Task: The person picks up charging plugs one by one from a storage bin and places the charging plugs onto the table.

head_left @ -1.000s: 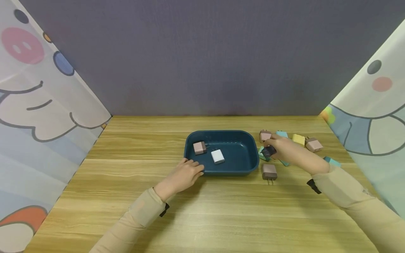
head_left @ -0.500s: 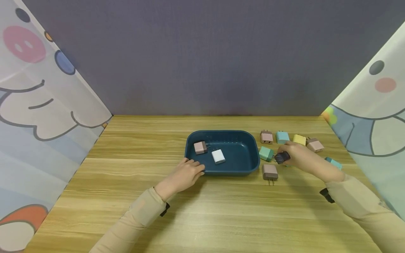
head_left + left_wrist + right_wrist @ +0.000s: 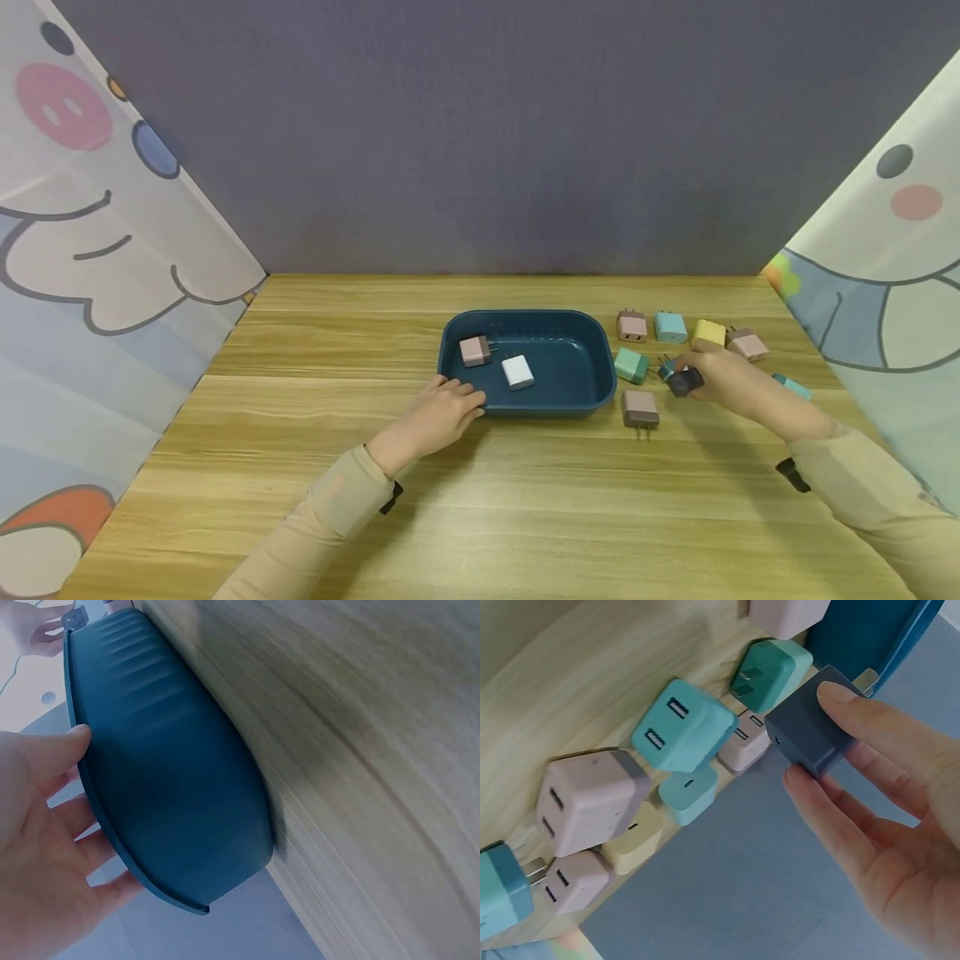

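My left hand [image 3: 438, 414] holds the near left rim of a dark blue tray [image 3: 540, 411]; in the left wrist view the thumb lies on the outer side and the fingers reach over the rim. Inside the tray lie a pink-and-brown charger [image 3: 473, 351] and a white charger [image 3: 517, 372]. To the tray's right, my right hand [image 3: 726, 381] pinches a black charger [image 3: 810, 721] between thumb and fingers, raised above the others. A blue charger [image 3: 676, 726] is partly hidden beneath it in the head view. Close by sits a green charger [image 3: 631, 365].
Around the right hand lie a pink charger [image 3: 632, 326], a light blue charger [image 3: 671, 327], a yellow charger [image 3: 709, 332] and another pink one. A pink-and-brown charger [image 3: 640, 408] lies nearer the front, a teal charger [image 3: 792, 387] far right. A grey wall [image 3: 510, 167] stands behind.
My right hand has moved right with the black charger, away from the tray, uncovering the green charger and part of the blue one. The left hand and tray have stayed put.
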A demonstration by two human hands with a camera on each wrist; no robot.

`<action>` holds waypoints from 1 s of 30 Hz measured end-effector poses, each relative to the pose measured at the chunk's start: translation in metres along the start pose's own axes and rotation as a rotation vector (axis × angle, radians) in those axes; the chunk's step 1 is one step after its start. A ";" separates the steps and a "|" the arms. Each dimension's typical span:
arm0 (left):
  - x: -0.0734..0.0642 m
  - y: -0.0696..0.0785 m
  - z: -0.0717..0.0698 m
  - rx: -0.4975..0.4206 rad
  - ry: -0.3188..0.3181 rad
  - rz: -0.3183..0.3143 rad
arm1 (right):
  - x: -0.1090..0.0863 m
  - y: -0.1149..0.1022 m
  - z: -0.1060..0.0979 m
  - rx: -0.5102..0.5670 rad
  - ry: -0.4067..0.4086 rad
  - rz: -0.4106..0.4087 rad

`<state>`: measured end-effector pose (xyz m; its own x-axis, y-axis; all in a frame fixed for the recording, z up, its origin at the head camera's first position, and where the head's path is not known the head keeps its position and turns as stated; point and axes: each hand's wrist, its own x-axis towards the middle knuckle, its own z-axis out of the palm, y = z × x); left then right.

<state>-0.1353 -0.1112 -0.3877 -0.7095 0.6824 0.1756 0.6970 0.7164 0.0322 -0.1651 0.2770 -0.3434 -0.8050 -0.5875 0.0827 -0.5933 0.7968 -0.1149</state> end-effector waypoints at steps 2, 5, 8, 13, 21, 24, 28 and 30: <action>0.000 0.000 0.000 0.001 -0.004 -0.002 | -0.002 0.002 0.001 0.005 -0.009 0.006; 0.000 0.000 -0.001 -0.002 -0.009 -0.005 | -0.004 0.004 0.002 0.031 -0.041 0.029; 0.000 0.000 0.000 -0.002 -0.010 -0.007 | -0.006 0.004 0.004 0.053 -0.087 0.056; 0.000 0.000 0.000 0.003 -0.007 -0.007 | -0.010 0.006 0.010 0.071 -0.137 0.075; 0.000 0.000 0.000 0.002 -0.001 -0.005 | -0.014 0.008 0.021 0.080 -0.121 0.055; 0.000 0.001 0.000 -0.005 -0.002 -0.006 | -0.015 0.009 0.024 0.082 -0.107 0.052; 0.000 0.001 -0.001 -0.009 -0.003 -0.006 | -0.015 0.011 0.028 0.057 -0.144 0.088; 0.000 0.001 -0.001 -0.008 -0.002 -0.005 | -0.014 0.012 0.029 0.043 -0.150 0.088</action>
<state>-0.1346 -0.1108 -0.3869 -0.7132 0.6791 0.1735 0.6943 0.7185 0.0412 -0.1603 0.2906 -0.3745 -0.8425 -0.5329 -0.0781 -0.5174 0.8411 -0.1578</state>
